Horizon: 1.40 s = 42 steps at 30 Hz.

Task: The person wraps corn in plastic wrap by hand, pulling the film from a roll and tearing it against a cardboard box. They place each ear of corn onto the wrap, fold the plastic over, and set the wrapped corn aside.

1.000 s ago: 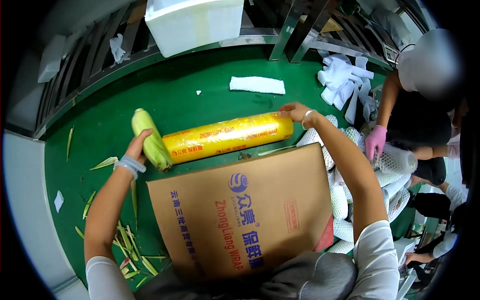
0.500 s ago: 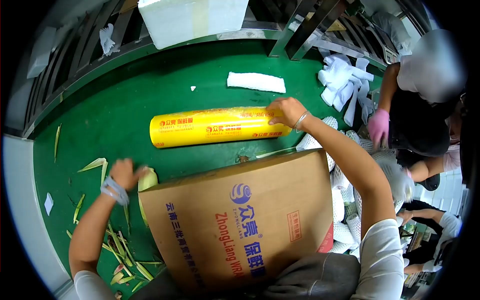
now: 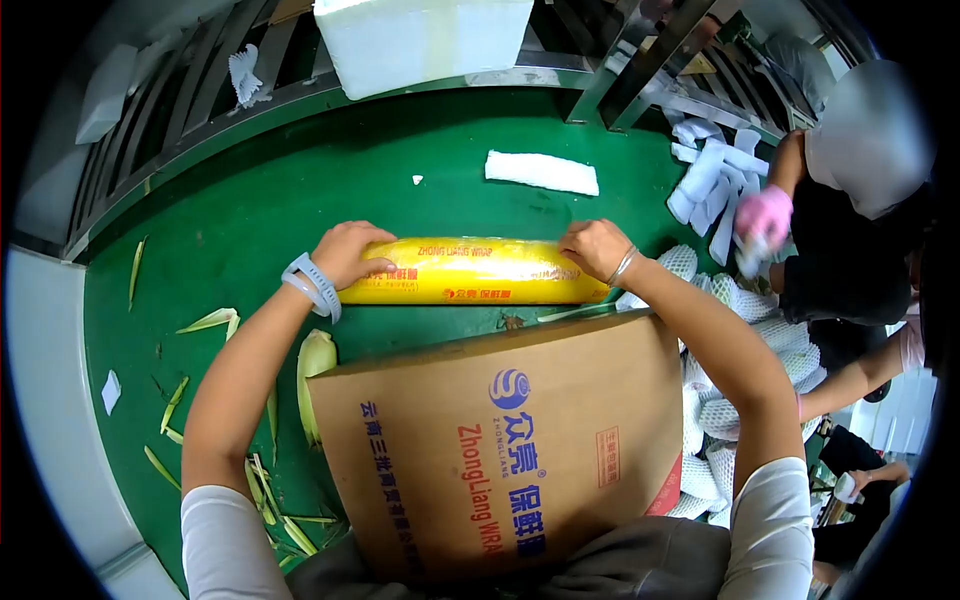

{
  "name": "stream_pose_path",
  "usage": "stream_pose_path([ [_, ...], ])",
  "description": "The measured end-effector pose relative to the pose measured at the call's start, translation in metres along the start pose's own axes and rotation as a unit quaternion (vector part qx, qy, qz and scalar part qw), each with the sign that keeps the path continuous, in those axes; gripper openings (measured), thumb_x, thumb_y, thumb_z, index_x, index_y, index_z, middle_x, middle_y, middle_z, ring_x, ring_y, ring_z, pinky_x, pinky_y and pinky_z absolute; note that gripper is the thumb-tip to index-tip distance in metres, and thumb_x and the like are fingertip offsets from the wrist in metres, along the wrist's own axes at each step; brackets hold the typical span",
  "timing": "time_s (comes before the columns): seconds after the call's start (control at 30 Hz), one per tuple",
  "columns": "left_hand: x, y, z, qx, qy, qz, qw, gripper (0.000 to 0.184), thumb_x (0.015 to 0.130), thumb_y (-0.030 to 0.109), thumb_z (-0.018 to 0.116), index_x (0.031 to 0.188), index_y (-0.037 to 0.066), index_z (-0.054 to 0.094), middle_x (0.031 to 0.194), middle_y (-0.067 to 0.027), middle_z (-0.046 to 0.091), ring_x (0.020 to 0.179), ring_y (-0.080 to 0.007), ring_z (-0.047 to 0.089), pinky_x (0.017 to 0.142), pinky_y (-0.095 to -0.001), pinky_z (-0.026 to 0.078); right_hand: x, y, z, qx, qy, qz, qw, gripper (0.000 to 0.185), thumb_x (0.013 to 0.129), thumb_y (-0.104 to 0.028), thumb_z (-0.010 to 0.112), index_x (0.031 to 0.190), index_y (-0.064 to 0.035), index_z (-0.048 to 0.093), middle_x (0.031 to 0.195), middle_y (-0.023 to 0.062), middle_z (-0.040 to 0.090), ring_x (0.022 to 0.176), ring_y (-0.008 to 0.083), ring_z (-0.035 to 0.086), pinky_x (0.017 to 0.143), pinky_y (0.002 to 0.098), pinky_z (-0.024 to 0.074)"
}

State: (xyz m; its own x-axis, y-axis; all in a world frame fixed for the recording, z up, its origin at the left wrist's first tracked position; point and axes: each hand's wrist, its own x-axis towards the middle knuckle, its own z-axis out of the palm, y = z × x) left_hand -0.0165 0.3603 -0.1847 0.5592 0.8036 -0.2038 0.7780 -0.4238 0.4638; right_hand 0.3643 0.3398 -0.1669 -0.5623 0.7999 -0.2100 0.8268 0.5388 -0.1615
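Observation:
A yellow roll of cling film (image 3: 470, 272) with red print lies crosswise on the green surface. My left hand (image 3: 350, 254) grips its left end, thumb and fingers over the top. At the other end, my right hand (image 3: 597, 250) has its fingers bent and pressed together on the upper side of the roll; whether it pinches loose film there I cannot tell. Closer to me a large brown cardboard box (image 3: 440, 440) with blue and red print stands between my forearms. Beside its left corner is a pale green ear of corn (image 3: 317, 375), partly hidden.
Foam-net sleeves (image 3: 735, 300) are heaped to the right. One flat white sleeve (image 3: 542, 173) lies beyond the roll. Husk scraps (image 3: 175, 405) litter the left. A white foam box (image 3: 420, 45) sits at the far edge. A co-worker's pink-gloved hand (image 3: 764, 215) works at right.
My left hand has moved from near the corn up to the roll's left end and closed on it. My right hand stays at the right end. The co-worker's gloved hand has shifted slightly.

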Motion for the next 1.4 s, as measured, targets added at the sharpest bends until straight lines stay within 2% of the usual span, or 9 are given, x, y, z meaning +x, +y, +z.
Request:
stream_pose_path([
  [0.13,-0.004,0.001,0.002,-0.042,-0.010,0.000,0.999,0.045,0.072,0.034,0.071,0.109,0.009,0.062,0.102,-0.0136,0.058,0.102,-0.0311,0.050,0.092,-0.0383,0.039,-0.003,-0.007,0.012,0.047,0.031,0.021,0.998,0.017,0.081,-0.018,0.055,0.092,-0.0088,0.065,0.089,0.0136,0.060,0.087,0.0310,0.059,0.080,0.0394,0.0479],
  [0.3,-0.008,0.001,0.011,-0.059,-0.001,-0.041,0.997,0.048,0.060,0.031,0.079,0.097,0.007,0.061,0.096,-0.0108,0.055,0.094,-0.0269,0.050,0.085,-0.0350,0.040,-0.001,-0.001,0.001,0.090,-0.074,0.083,0.990,0.022,0.078,-0.022,0.063,0.092,-0.0060,0.063,0.094,0.0143,0.060,0.090,0.0312,0.059,0.081,0.0382,0.0476],
  [0.5,-0.022,0.021,0.012,-0.096,0.049,0.017,0.994,0.036,0.059,0.014,0.080,0.083,0.006,0.055,0.083,-0.0089,0.053,0.084,-0.0261,0.049,0.076,-0.0353,0.041,0.001,-0.011,-0.004,0.112,-0.095,0.091,0.985,0.024,0.071,-0.022,0.071,0.088,-0.0058,0.064,0.091,0.0112,0.064,0.088,0.0281,0.061,0.078,0.0361,0.0485],
  [0.63,-0.024,0.021,0.017,-0.136,-0.002,-0.011,0.991,0.029,0.063,0.012,0.076,0.082,0.004,0.055,0.078,-0.0087,0.053,0.084,-0.0272,0.049,0.075,-0.0361,0.042,0.002,-0.015,-0.003,0.081,-0.087,0.093,0.989,0.027,0.071,-0.026,0.071,0.088,-0.0063,0.064,0.090,0.0110,0.065,0.087,0.0277,0.061,0.078,0.0358,0.0484],
  [0.73,-0.030,0.025,0.019,-0.069,0.046,0.067,0.994,0.030,0.066,0.016,0.074,0.088,0.005,0.057,0.082,-0.0089,0.053,0.085,-0.0275,0.050,0.073,-0.0371,0.044,-0.003,-0.029,-0.010,0.042,-0.074,0.080,0.993,0.037,0.072,-0.034,0.070,0.096,-0.0072,0.062,0.097,0.0132,0.062,0.090,0.0295,0.060,0.080,0.0370,0.0482],
  [0.8,-0.036,0.041,0.010,0.121,0.115,0.200,0.965,0.035,0.070,0.023,0.070,0.098,0.007,0.057,0.087,-0.0077,0.054,0.084,-0.0271,0.051,0.073,-0.0363,0.045,-0.006,-0.045,-0.012,0.029,-0.057,0.063,0.996,0.043,0.072,-0.038,0.069,0.101,-0.0075,0.061,0.102,0.0147,0.060,0.093,0.0307,0.059,0.081,0.0380,0.0481],
  [0.87,-0.036,0.040,0.010,0.178,0.103,0.219,0.954,0.042,0.069,0.024,0.070,0.104,0.006,0.057,0.093,-0.0100,0.054,0.086,-0.0266,0.051,0.069,-0.0358,0.048,-0.003,-0.061,-0.008,-0.010,-0.055,0.018,0.998,0.053,0.071,-0.043,0.069,0.108,-0.0070,0.057,0.107,0.0172,0.055,0.098,0.0334,0.057,0.082,0.0406,0.0477],
  [1.1,-0.009,0.029,0.011,0.254,0.029,0.199,0.946,0.011,0.076,0.011,0.056,0.083,0.003,0.058,0.072,-0.0114,0.059,0.069,-0.0281,0.059,0.061,-0.0370,0.050,0.030,-0.086,-0.007,-0.075,-0.043,-0.059,0.995,0.047,0.064,-0.030,0.072,0.097,-0.0006,0.057,0.101,0.0151,0.056,0.091,0.0287,0.058,0.075,0.0362,0.0508],
  [1.4,-0.009,0.035,0.011,0.173,0.068,0.101,0.977,0.032,0.078,0.032,0.059,0.087,0.002,0.060,0.078,-0.0156,0.062,0.066,-0.0317,0.061,0.060,-0.0396,0.050,0.047,-0.077,0.012,-0.111,0.045,-0.069,0.990,0.020,0.073,-0.010,0.057,0.090,-0.0001,0.062,0.086,0.0183,0.062,0.073,0.0302,0.064,0.066,0.0346,0.0527],
])
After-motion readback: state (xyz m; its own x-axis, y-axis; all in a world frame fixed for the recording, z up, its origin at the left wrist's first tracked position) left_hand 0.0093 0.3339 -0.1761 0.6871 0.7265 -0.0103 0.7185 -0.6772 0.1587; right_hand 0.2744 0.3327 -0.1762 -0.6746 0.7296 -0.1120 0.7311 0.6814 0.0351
